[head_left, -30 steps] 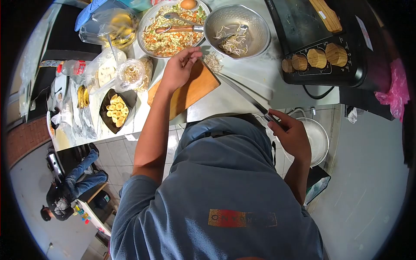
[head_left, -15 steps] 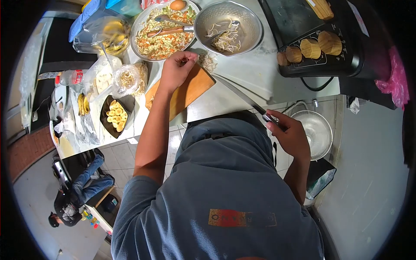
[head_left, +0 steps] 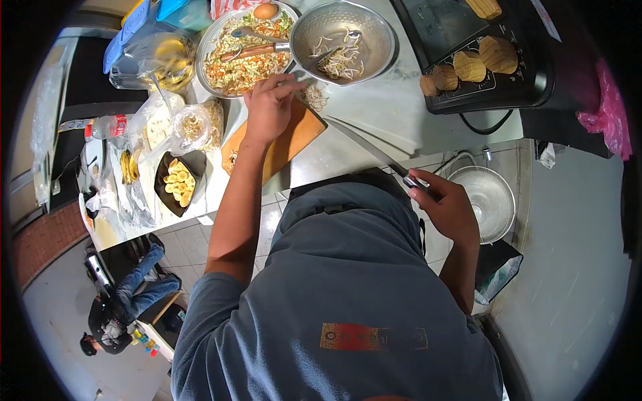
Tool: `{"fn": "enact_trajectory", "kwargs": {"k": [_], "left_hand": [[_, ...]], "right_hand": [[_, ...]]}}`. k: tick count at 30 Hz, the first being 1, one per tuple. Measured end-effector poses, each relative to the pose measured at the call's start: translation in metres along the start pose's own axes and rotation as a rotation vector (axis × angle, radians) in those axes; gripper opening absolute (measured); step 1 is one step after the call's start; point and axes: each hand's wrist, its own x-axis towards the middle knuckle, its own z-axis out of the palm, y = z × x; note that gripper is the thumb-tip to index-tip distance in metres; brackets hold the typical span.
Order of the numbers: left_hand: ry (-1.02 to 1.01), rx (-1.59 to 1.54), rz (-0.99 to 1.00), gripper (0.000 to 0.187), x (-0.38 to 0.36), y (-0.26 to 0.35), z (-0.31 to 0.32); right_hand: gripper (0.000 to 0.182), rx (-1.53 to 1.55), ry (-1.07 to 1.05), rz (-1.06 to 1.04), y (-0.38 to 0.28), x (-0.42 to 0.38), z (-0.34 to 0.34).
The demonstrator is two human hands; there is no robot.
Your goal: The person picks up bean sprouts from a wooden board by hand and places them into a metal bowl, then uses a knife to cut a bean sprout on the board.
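My right hand (head_left: 445, 204) is closed around the handle of a long kitchen knife (head_left: 369, 148), whose blade points up and left toward the wooden cutting board (head_left: 297, 137). Over the board's upper part is my left hand (head_left: 269, 110), its fingers stretched out and apart with nothing visible in them. A small heap of thin bean sprout tails (head_left: 314, 97) lies on the counter just right of those fingers. Above it, a metal pan (head_left: 382, 47) contains bean sprouts (head_left: 344, 61) and a spoon. Small pieces at the board's left edge are partly hidden by my left forearm.
Beside the pan is a tray of chopped vegetables (head_left: 231, 70) with an egg (head_left: 265, 11). Bagged bean sprouts (head_left: 194, 125) and a dark dish of yellow slices (head_left: 179, 182) stand left. A black appliance (head_left: 481, 93) bears wooden knobs. A metal strainer (head_left: 491, 207) sits lower right. Another person sits lower left.
My left hand has opened from a pinch, its fingers now extended above the board near the sprout tails. My right hand still holds the knife in nearly the same place. The view shifted slightly.
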Motion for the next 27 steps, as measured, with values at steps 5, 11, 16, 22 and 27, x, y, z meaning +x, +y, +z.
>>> {"fn": "enact_trajectory", "kwargs": {"k": [5, 11, 16, 22, 27], "left_hand": [[-0.034, -0.102, -0.149, 0.019, 0.003, 0.007, -0.005], [0.042, 0.040, 0.029, 0.022, 0.000, 0.002, 0.000], [-0.074, -0.118, -0.109, 0.024, 0.001, 0.000, -0.006], [0.136, -0.428, -0.107, 0.020, 0.001, 0.004, -0.001], [0.035, -0.269, -0.181, 0.020, -0.004, -0.005, -0.002]], "right_hand": [[0.043, -0.013, -0.024, 0.009, 0.000, 0.000, -0.001], [0.043, -0.011, -0.020, 0.001, 0.002, 0.001, -0.001], [0.044, 0.041, -0.023, -0.044, 0.003, 0.004, 0.001], [0.044, -0.004, -0.050, -0.030, -0.004, 0.006, 0.000], [0.041, 0.015, -0.032, -0.101, -0.002, 0.009, 0.002]]}}
